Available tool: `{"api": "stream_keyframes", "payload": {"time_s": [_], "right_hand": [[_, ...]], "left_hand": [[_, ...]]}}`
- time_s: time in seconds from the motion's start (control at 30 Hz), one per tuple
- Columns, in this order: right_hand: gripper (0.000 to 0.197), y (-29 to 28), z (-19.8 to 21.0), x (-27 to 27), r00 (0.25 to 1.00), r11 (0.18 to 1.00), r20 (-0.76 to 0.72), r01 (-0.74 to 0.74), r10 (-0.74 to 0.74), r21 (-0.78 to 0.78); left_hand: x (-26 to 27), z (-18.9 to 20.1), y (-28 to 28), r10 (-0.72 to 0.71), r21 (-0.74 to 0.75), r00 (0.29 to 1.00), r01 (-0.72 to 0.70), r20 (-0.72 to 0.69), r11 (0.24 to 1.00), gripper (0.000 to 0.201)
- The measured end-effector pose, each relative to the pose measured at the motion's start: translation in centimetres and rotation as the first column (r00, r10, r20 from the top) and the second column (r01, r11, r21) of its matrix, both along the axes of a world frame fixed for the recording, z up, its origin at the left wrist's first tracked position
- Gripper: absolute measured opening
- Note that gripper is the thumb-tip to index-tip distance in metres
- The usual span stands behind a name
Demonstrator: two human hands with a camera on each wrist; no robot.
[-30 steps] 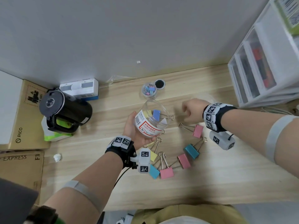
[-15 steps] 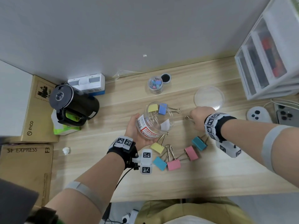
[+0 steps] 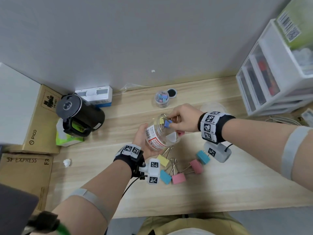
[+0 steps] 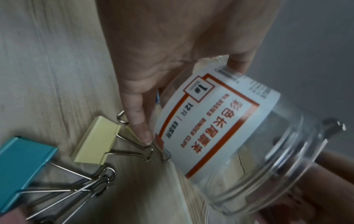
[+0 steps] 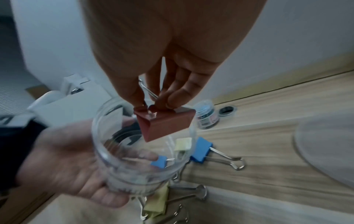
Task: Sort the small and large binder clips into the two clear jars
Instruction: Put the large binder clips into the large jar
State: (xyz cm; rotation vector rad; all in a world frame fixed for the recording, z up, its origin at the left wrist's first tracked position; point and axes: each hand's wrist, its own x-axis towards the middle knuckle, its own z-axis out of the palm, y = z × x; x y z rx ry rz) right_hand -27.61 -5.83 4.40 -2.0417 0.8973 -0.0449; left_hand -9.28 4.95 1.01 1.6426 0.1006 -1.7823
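My left hand (image 3: 145, 143) grips the large clear labelled jar (image 3: 162, 133), lifted off the desk and tilted with its mouth toward the right. My right hand (image 3: 171, 118) pinches the wire handles of a large pink binder clip (image 5: 164, 122), which hangs just over the jar's mouth (image 5: 143, 136). A blue clip (image 5: 201, 151) lies on the desk beyond the jar, and a yellow clip (image 5: 182, 144) shows through its wall. Several large clips lie in front: yellow (image 3: 163, 160), teal (image 3: 165, 176), pink (image 3: 178, 178), pink (image 3: 196, 166), teal (image 3: 203, 156). A small jar (image 3: 161, 99) of small clips stands farther back.
The small jar's black lid (image 3: 171, 93) lies beside it, and a clear round lid (image 5: 325, 144) lies on the desk to the right. A black kettle (image 3: 79, 116) and cardboard boxes (image 3: 40, 124) sit at the left, white drawers (image 3: 271, 78) at the right.
My right hand came down on a pink clip on the desk, took it by its handles and carried it left to the jar's mouth. The left hand kept hold of the jar.
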Motion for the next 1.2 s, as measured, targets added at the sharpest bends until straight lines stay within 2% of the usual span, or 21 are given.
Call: {"api": "stream_keyframes", "payload": {"time_s": [0.1, 0.2, 0.37, 0.43, 0.67, 0.77, 0.83, 0.87, 0.93, 1.0, 1.13, 1.2], "right_hand": [[0.022, 1.0, -1.1, 1.7, 0.985, 0.976, -0.139, -0.123, 0.099, -0.177], [0.031, 1.8, -2.3, 2.6, 0.962, 0.964, -0.242, -0.176, 0.126, -0.197], [0.021, 2.7, -2.8, 2.7, 0.925, 0.964, -0.345, -0.220, 0.157, -0.152], [0.024, 2.9, -2.9, 2.6, 0.920, 0.967, -0.359, -0.217, 0.157, -0.134], [0.027, 2.3, -1.7, 0.8, 0.979, 0.987, -0.197, -0.086, 0.058, -0.138], [0.023, 1.6, -1.6, -0.5, 0.991, 0.983, -0.119, 0.042, -0.064, -0.178], [0.019, 0.9, -1.8, -1.4, 0.979, 0.970, -0.127, 0.132, -0.160, -0.206], [0.017, 0.4, -2.2, -2.0, 0.966, 0.969, -0.176, 0.153, -0.188, -0.194], [0.018, -0.3, -3.1, -3.5, 0.904, 0.987, -0.404, 0.097, -0.141, -0.128], [0.025, -0.2, -4.2, -5.2, 0.784, 0.998, -0.620, -0.010, -0.032, -0.063], [0.032, 1.2, -5.8, -6.3, 0.616, 0.977, -0.761, -0.177, 0.204, 0.118], [0.055, 2.3, -6.5, -5.9, 0.538, 0.948, -0.785, -0.251, 0.306, 0.198]], "left_hand": [[-0.4, 0.2, 0.0, -0.009, -0.020, 1.000, 0.009, -0.013, 1.000, 0.067], [-0.6, 0.2, 0.3, -0.040, -0.035, 0.999, 0.039, -0.026, 0.999, 0.067], [-1.1, -0.1, 0.7, -0.112, -0.022, 0.993, 0.112, -0.027, 0.994, 0.060], [-1.3, -0.2, 0.8, -0.124, -0.025, 0.991, 0.123, -0.049, 0.992, 0.061], [-1.1, -0.4, 0.6, -0.102, -0.033, 0.994, 0.100, -0.044, 0.994, 0.062], [-0.9, -0.5, 0.5, -0.084, -0.023, 0.996, 0.084, -0.032, 0.996, 0.062], [-0.8, -0.7, 0.6, -0.069, -0.007, 0.997, 0.069, -0.032, 0.998, 0.063], [-0.7, -0.8, 0.6, -0.063, 0.003, 0.997, 0.064, -0.034, 0.998, 0.062], [-0.7, -1.0, 0.7, -0.056, 0.019, 0.998, 0.056, -0.039, 0.998, 0.062], [-0.8, -1.2, 0.9, -0.057, 0.025, 0.997, 0.058, -0.045, 0.998, 0.061], [-1.1, -1.6, 0.9, -0.047, 0.044, 0.998, 0.049, -0.047, 0.998, 0.064], [-1.1, -1.8, 0.8, -0.040, 0.056, 0.998, 0.043, -0.045, 0.998, 0.066]]}}
